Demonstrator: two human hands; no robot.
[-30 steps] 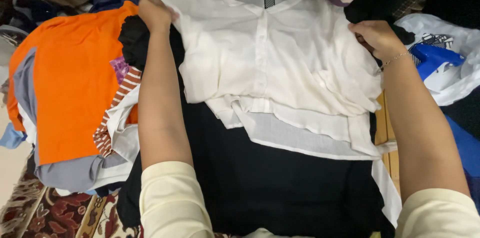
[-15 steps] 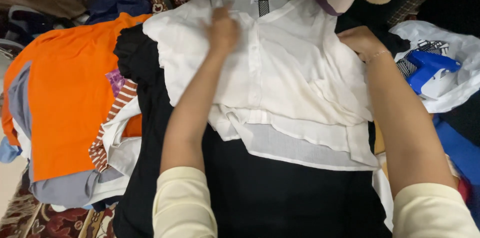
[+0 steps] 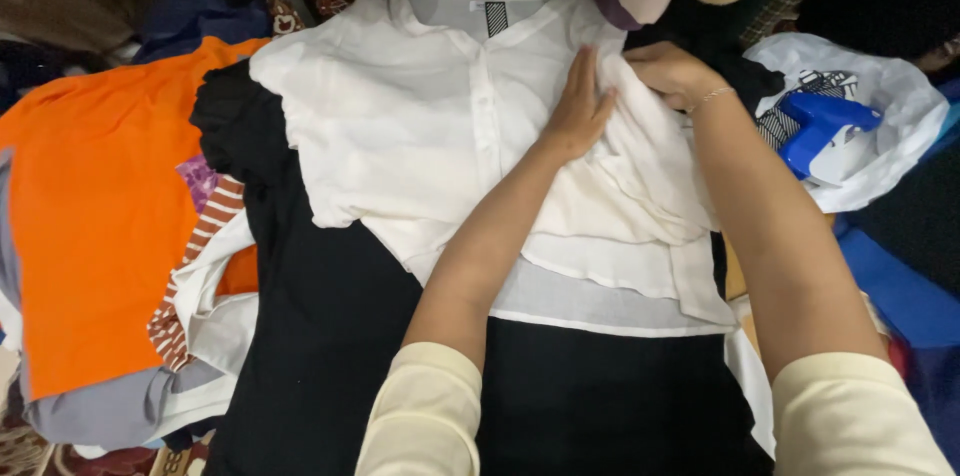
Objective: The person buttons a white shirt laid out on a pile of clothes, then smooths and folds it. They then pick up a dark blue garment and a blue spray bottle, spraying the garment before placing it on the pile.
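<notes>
While the white blouse [image 3: 420,126] lay face-up and spread flat on a black garment [image 3: 330,336], both hands worked its right shoulder area. Left hand [image 3: 580,106] rested palm-down on the cloth, fingers [image 3: 585,71] straight and together, gripping nothing, apparently pinning the fabric so it would not slide. Right hand [image 3: 670,71] had its fingers curled shut on a bunched fold of the blouse's sleeve, drawing it inward. An orange garment [image 3: 90,226] lay to the left; a white plastic bag [image 3: 880,126] sat at right.

blouse [image 3: 420,126] atop dress [image 3: 340,336], tee [image 3: 90,216] left, bag [image 3: 880,106] right
</notes>
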